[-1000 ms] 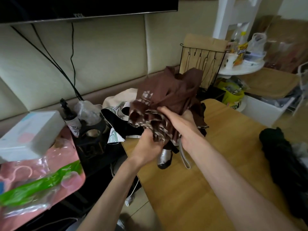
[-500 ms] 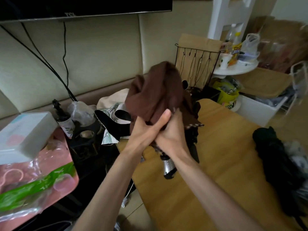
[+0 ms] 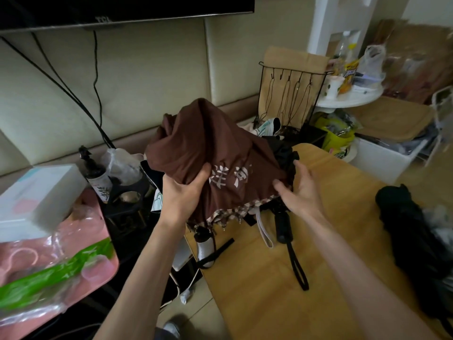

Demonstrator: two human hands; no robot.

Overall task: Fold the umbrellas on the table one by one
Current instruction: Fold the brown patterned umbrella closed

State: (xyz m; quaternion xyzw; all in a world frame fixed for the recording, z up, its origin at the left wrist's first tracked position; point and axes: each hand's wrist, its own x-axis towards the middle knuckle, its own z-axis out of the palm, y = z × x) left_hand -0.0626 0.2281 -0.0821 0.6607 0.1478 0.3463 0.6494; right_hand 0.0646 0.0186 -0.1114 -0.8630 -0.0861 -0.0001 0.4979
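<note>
Head view. Your left hand [image 3: 182,196] grips the brown umbrella [image 3: 215,148] by its canopy, thumb and fingers curled into a fold of the fabric on its left side, just beside the white printed characters [image 3: 230,176]. Your right hand [image 3: 300,190] is at the canopy's right edge with the palm turned toward it and the fingers apart and relaxed; you cannot tell whether the thumb tip touches the cloth. The umbrella is held over the far left part of the wooden table [image 3: 257,303], its canopy collapsed and bunched, crown pointing up, with checked trim [image 3: 235,213] along the lower hem. Its pale handle [image 3: 204,249] hangs below the hem at the table's left edge, and a white strap [image 3: 266,231] dangles to its right. Just behind the canopy is a black umbrella [image 3: 285,155], its black handle [image 3: 283,227] and wrist loop [image 3: 297,268] lying on the table and pointing toward you. A second black umbrella [image 3: 411,231] lies well apart at the table's right edge. To the left stand a pump bottle [image 3: 96,175] and a white box [image 3: 36,192]; a black wire rack [image 3: 289,94] stands beyond the table.
</note>
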